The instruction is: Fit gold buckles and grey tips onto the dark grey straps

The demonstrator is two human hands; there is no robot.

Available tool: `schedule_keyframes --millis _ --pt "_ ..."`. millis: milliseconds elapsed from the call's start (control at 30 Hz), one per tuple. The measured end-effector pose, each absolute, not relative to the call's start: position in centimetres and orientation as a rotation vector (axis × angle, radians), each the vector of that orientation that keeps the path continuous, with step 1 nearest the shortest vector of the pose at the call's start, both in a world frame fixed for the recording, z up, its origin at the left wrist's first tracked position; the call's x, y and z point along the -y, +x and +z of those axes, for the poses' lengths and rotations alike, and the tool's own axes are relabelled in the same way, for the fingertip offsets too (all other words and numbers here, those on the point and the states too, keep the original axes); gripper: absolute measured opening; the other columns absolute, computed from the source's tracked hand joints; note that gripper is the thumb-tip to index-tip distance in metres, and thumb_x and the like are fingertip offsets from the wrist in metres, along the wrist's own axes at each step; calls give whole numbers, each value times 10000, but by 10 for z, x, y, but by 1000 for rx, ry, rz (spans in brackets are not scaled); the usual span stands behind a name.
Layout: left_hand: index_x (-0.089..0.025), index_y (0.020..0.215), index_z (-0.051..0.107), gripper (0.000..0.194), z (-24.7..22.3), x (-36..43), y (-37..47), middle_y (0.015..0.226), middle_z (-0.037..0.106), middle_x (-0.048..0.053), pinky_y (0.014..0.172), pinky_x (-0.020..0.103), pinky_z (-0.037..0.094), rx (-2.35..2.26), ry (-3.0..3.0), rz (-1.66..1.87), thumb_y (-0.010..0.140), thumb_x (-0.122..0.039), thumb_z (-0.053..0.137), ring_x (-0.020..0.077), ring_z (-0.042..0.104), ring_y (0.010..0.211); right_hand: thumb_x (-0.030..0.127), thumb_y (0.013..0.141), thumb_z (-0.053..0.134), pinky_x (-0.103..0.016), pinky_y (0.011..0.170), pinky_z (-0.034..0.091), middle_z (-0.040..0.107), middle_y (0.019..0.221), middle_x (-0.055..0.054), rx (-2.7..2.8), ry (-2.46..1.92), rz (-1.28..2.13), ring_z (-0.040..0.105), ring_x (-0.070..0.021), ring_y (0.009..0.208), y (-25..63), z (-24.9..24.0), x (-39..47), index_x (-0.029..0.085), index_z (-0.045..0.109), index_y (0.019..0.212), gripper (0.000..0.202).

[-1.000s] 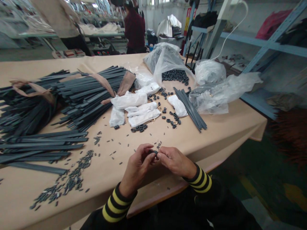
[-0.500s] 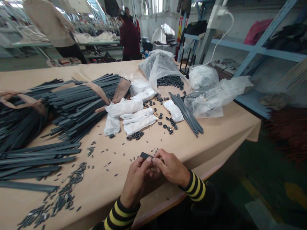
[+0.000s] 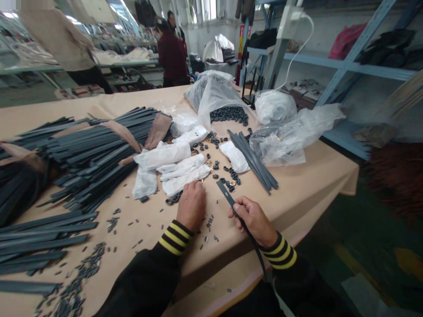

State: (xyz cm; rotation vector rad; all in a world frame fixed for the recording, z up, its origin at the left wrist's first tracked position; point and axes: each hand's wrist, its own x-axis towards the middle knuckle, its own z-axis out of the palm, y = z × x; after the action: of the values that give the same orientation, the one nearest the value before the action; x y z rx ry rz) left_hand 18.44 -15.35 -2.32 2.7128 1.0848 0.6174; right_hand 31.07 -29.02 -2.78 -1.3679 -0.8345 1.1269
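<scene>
My right hand (image 3: 253,218) is closed on a dark strap (image 3: 227,194) near its slotted end; the rest of the strap hangs down over the table's front edge. My left hand (image 3: 191,204) reaches to the table beside a row of white packets (image 3: 187,178) and a few dark loops (image 3: 172,199). Its fingertips are hidden behind the back of the hand, so what they touch cannot be seen. More dark loops and small gold-coloured metal parts lie just beyond both hands.
Bundled dark straps (image 3: 95,145) cover the left of the table (image 3: 139,268), with small dark pieces (image 3: 90,268) scattered before them. Loose straps (image 3: 254,163), an open bag of loops (image 3: 214,90) and clear plastic bags (image 3: 291,136) lie beyond. People stand further back.
My hands have parted. The left has let go of the strap and moved forward to the packets; the right has moved right with the strap, whose slotted end now shows.
</scene>
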Motion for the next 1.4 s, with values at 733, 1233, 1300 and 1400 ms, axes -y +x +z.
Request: schedule_keyframes --millis 733,1233,1300,1400 --pt "-121 833 471 189 -1 177 177 753 506 86 595 316 421 -897 3050 6 768 -40 314 207 519 670 345 787 492 -168 381 354 559 622 20 814 -1280 1165 410 -46 400 312 -28 289 153 473 767 194" --pt "-129 831 557 197 9 219 151 740 611 14 629 250 478 -855 1372 642 715 -278 614 112 576 628 357 767 550 -242 662 426 593 737 -16 1054 -1335 1010 542 -129 692 278 -17 285 124 585 826 242" --pt "-135 823 573 182 9 223 148 717 613 4 614 234 468 -863 1400 681 710 -269 624 104 563 613 336 781 534 -238 659 419 586 719 -12 1092 -1344 984 532 -126 681 277 -15 285 129 578 783 212" --pt "-147 831 599 171 7 225 144 733 631 11 623 233 464 -888 1531 701 722 -277 613 118 571 645 306 787 519 -223 626 402 558 689 -1 1160 -1396 929 501 -113 644 277 -12 286 134 568 754 181"
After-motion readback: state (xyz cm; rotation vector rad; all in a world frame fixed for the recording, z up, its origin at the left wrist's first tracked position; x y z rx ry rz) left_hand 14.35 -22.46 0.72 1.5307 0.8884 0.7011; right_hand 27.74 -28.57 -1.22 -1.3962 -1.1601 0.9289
